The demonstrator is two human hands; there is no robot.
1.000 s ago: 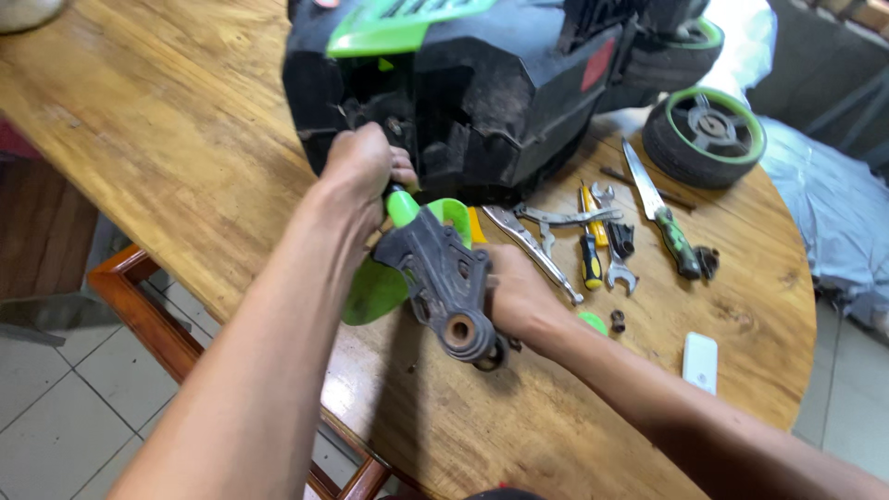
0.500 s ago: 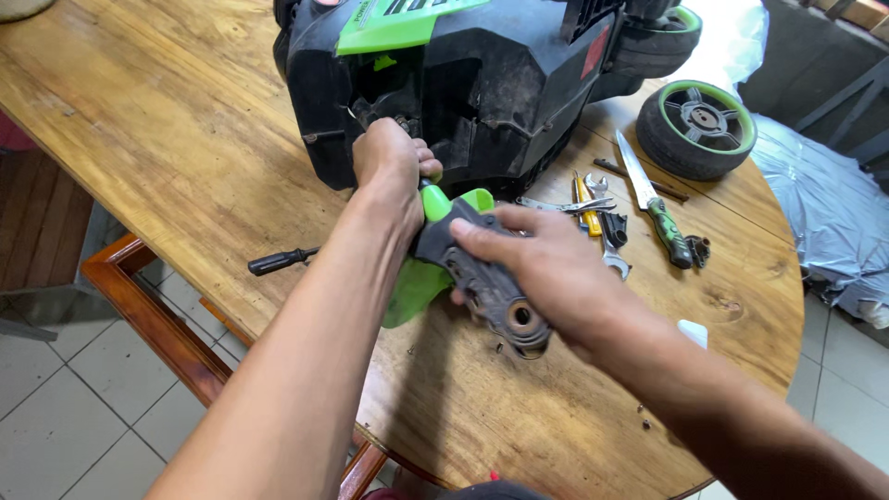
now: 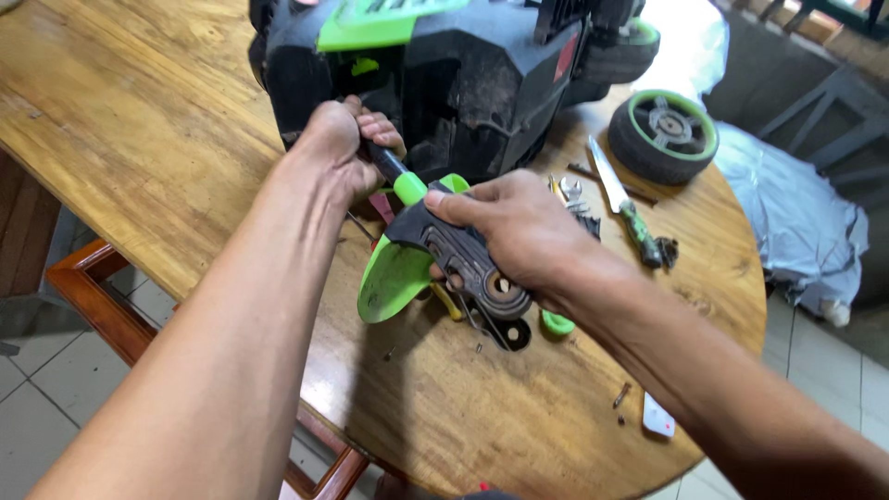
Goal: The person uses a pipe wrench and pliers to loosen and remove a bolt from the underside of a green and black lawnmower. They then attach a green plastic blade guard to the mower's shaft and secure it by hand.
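The left hand [image 3: 335, 148] grips a screwdriver [image 3: 394, 176] driven into the machine [image 3: 463, 83] at twelve o'clock. The right hand [image 3: 519, 227] clasps a detached black-green bracket [image 3: 435, 255] above the table [image 3: 139, 139]. One wheel [image 3: 665, 134] lies off at two o'clock; reassembly looks unfinished.

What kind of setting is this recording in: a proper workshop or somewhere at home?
Most likely a home, not a workshop: the machine sits on a round wooden table over a tiled floor, with a knife and loose wheel lying about.
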